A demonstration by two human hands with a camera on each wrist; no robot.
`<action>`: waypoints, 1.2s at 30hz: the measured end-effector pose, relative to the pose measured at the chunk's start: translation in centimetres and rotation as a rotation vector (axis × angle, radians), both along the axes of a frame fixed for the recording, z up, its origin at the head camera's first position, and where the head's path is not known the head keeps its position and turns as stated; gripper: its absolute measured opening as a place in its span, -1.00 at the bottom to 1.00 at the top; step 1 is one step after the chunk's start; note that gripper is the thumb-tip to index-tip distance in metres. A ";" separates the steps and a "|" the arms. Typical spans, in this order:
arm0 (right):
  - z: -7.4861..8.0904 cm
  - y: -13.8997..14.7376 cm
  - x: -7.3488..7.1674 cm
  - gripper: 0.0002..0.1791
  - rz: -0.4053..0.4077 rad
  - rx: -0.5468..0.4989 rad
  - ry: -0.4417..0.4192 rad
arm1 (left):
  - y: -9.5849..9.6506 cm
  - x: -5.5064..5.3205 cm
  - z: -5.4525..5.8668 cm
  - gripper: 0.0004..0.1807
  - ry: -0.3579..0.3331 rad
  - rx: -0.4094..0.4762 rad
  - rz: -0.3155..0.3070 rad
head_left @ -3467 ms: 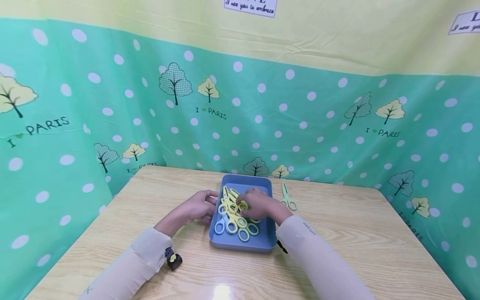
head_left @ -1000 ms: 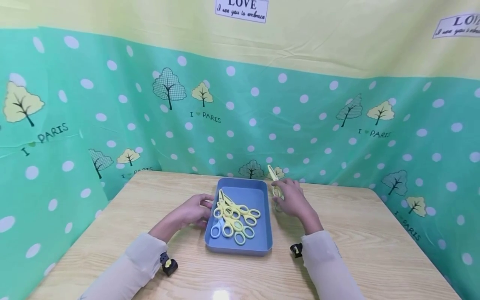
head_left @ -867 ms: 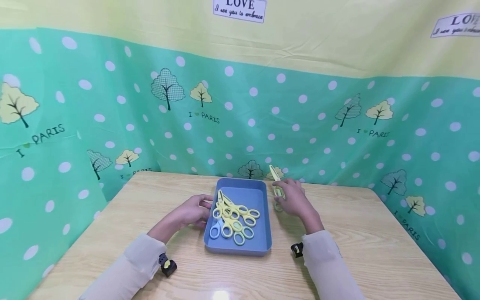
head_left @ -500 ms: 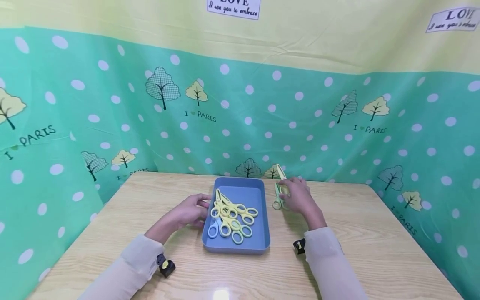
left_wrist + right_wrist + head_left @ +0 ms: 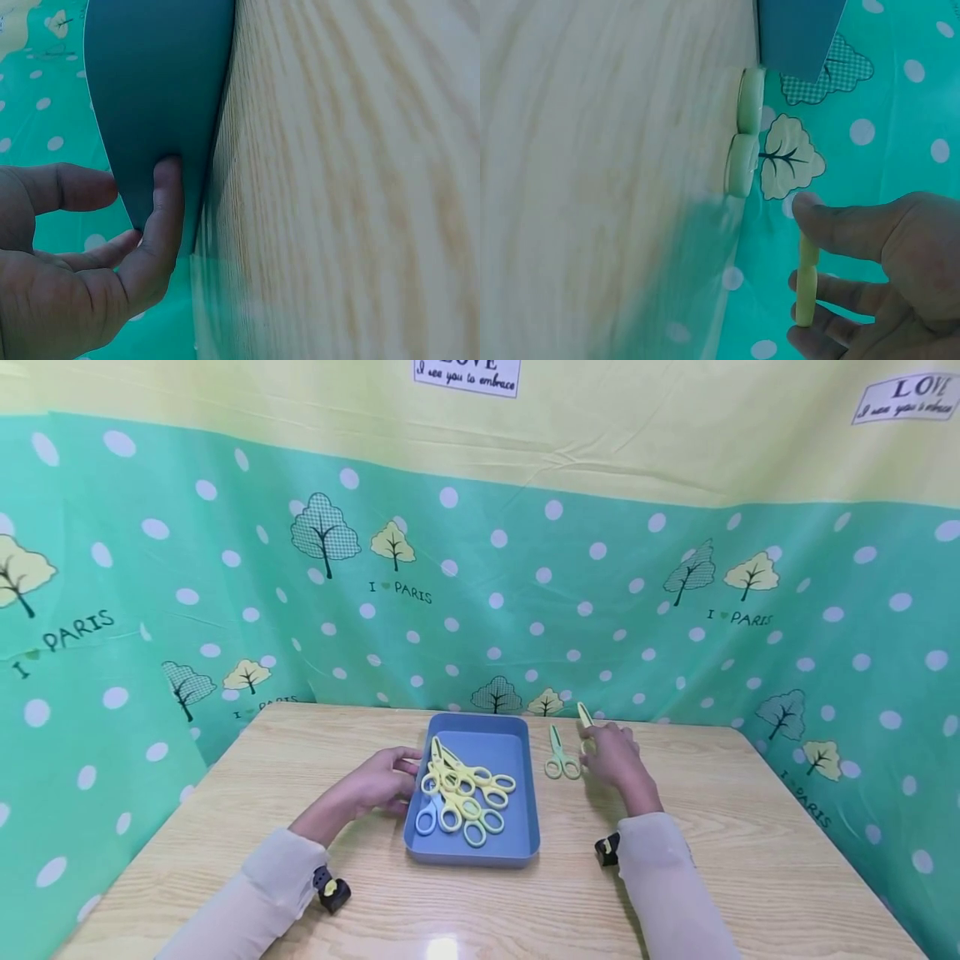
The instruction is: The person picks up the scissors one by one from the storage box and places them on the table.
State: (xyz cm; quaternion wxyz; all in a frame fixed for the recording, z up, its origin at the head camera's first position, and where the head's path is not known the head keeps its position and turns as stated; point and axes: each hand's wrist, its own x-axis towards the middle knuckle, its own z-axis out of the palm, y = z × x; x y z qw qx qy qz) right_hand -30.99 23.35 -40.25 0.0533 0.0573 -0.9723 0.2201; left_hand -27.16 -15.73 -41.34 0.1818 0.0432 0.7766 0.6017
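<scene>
Beside a blue tray, my left hand rests loosely bent fingers on the outer left wall. The left wrist view shows one fingertip pressed to that wall and another digit at the rim. Inside the tray lie several yellow scissors, with blue-handled scissors and green-handled scissors at the near end. My right hand pinches yellow scissors between thumb and fingers, blades pointing away. Just left of that hand, green scissors lie on the table, handles toward me.
The wooden table runs back to a green and yellow patterned curtain. A small dark device is strapped to each wrist, the left device and the right device.
My right hand came out of the tray with yellow scissors, crossed above the green scissors and has moved further right, uncovering them. My left hand has stayed at the tray's left wall.
</scene>
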 end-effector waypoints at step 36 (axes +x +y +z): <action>-1.2 0.7 -0.2 -0.55 0.014 0.070 -0.198 | 0.1 -0.3 -0.1 -0.25 -0.019 0.003 0.031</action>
